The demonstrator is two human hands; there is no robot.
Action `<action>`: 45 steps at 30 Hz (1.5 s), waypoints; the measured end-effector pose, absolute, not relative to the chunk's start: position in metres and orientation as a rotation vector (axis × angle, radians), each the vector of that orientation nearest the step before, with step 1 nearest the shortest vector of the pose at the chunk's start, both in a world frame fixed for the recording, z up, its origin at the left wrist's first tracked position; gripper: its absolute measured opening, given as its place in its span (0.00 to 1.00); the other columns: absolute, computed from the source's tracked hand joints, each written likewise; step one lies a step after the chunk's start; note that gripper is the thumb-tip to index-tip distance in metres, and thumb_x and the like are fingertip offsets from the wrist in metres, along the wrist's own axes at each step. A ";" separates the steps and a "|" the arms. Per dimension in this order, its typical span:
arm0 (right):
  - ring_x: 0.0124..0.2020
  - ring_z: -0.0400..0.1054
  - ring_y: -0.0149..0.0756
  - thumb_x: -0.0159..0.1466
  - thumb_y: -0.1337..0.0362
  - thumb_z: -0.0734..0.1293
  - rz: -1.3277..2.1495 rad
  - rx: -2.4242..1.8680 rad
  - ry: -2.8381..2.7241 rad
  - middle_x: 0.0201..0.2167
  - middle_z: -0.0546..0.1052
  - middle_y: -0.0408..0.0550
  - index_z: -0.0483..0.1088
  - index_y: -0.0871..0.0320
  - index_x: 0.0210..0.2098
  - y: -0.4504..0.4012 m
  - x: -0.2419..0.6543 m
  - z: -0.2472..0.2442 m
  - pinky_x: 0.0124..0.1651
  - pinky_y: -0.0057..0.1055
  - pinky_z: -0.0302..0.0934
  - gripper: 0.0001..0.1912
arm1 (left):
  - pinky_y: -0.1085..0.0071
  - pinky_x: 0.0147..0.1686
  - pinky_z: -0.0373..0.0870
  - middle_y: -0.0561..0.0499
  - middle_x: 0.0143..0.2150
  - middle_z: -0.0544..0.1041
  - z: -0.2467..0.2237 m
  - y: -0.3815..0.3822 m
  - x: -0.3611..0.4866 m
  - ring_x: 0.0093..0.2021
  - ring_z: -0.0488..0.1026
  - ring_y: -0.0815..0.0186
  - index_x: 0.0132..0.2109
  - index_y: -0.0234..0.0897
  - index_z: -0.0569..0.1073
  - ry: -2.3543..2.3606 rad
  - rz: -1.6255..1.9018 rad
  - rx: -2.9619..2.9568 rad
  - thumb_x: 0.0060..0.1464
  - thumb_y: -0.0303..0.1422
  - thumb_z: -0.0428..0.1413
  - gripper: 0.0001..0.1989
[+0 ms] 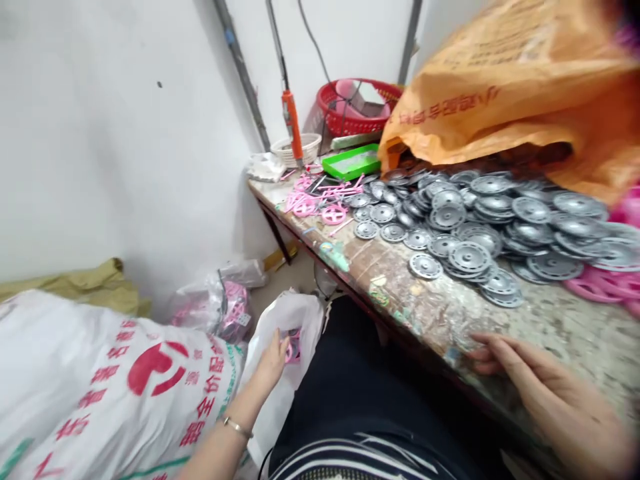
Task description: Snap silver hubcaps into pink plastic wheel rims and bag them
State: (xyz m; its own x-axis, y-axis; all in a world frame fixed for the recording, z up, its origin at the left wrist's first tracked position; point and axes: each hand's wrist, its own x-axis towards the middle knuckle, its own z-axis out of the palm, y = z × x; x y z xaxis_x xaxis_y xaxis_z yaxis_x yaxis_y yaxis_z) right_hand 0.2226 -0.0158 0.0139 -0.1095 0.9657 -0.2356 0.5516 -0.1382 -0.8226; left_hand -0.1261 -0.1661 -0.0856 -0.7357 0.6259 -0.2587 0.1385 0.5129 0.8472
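My left hand (273,360) reaches over the mouth of a white sack (260,420) low beside my leg. Its fingers look loosely spread, next to pink and dark plastic pieces (294,347) inside the sack; part of the fingers is hard to make out. At the table's front edge my right hand (530,377) rests with its fingers loosely stretched and nothing visible in them. Beyond it lies a large heap of grey plastic wheel discs (470,257). Pink spoked wheels (333,214) and thin pink rods (340,191) are scattered farther left on the table.
An orange sack (500,87) spreads behind the discs. A green tray (353,162), a red basket (355,123), a white basket (313,148) and a hanging orange electric screwdriver (293,127) are at the back. A bulky printed white sack (120,380) fills the lower left.
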 end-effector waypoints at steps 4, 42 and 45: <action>0.34 0.73 0.46 0.57 0.45 0.59 0.938 -1.681 -1.747 0.32 0.78 0.51 0.72 0.53 0.37 0.016 0.235 0.020 0.39 0.42 0.67 0.22 | 0.61 0.43 0.71 0.48 0.35 0.81 -0.080 -0.137 -0.112 0.45 0.75 0.49 0.37 0.39 0.75 2.078 1.107 0.757 0.45 0.41 0.59 0.13; 0.45 0.60 0.54 0.59 0.57 0.62 -0.067 -1.961 -1.821 0.39 0.71 0.60 0.74 0.60 0.35 0.134 0.316 0.009 0.43 0.46 0.56 0.14 | 0.67 0.36 0.76 0.45 0.38 0.80 0.005 -0.021 0.043 0.38 0.77 0.60 0.47 0.35 0.73 1.270 1.066 1.079 0.52 0.44 0.55 0.20; 0.42 0.61 0.51 0.59 0.57 0.61 0.016 -1.931 -1.791 0.36 0.71 0.58 0.73 0.59 0.28 0.144 0.323 0.012 0.41 0.44 0.56 0.14 | 0.67 0.35 0.76 0.45 0.36 0.80 0.006 -0.024 0.038 0.36 0.77 0.59 0.46 0.35 0.74 1.261 1.050 1.085 0.52 0.44 0.55 0.20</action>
